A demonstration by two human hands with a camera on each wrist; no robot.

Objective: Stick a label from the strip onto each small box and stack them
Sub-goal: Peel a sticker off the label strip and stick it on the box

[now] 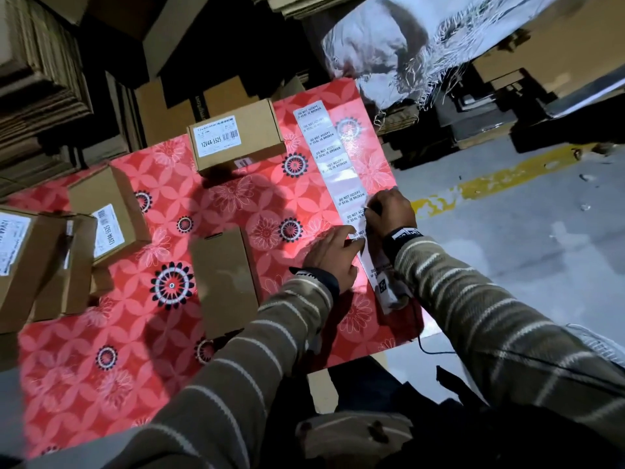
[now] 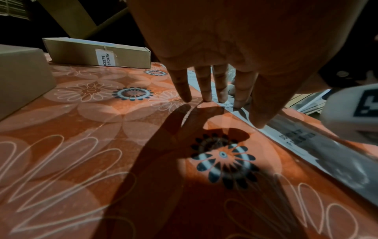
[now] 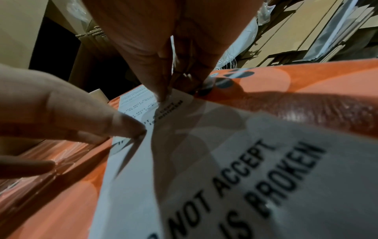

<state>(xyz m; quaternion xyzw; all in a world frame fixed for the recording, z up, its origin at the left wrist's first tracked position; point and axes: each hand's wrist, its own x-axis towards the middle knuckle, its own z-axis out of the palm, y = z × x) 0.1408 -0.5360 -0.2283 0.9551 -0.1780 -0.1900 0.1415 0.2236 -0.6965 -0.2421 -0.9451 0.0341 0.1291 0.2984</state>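
A long white label strip printed "DO NOT ACCEPT IF SEAL IS BROKEN" lies along the right side of the red floral table. My left hand presses straight fingers down on the strip's left edge. Just beyond it, my right hand pinches the edge of one label on the strip. A plain brown box lies left of my left hand. At the back stands a box with a seal label on its front. More labelled boxes sit at the left.
Flat cardboard stacks crowd the left and back. The table's right edge runs close beside the strip, with concrete floor and a yellow line beyond. A silver woven sack hangs at the back right.
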